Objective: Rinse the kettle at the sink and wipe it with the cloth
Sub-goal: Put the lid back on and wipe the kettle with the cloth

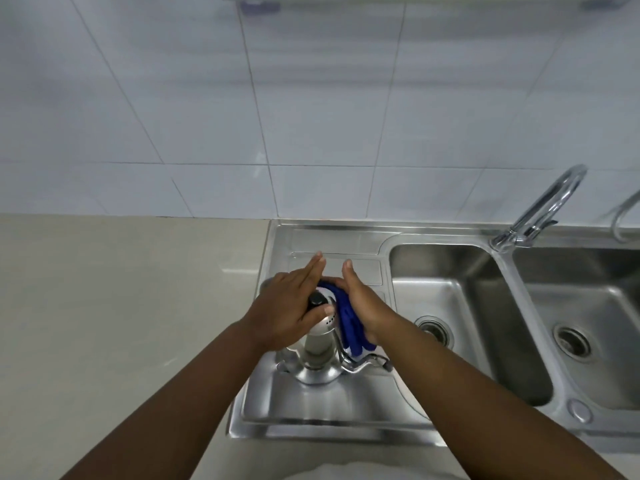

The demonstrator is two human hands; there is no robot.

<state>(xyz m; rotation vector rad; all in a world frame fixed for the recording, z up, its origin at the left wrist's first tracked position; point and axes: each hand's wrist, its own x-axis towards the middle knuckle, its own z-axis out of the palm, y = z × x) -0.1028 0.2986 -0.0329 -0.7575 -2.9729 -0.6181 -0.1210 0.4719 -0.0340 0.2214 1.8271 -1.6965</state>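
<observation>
A shiny steel kettle (pixel 317 355) with a black lid knob stands upright on the sink's drainboard (pixel 332 407). Its spout points right, toward the basin. My left hand (pixel 291 306) lies flat against the kettle's top left side, fingers straight, thumb across the lid. My right hand (pixel 363 303) presses a blue cloth (pixel 349 323) against the kettle's right side. The cloth hangs down between my palm and the kettle's body, part of it hidden under my hand.
A steel double sink: the left basin (pixel 446 306) with its drain lies right of the drainboard, the second basin (pixel 588 323) further right. A chrome tap (pixel 540 209) rises behind them. Beige counter (pixel 121 306) spreads to the left; white tiled wall behind.
</observation>
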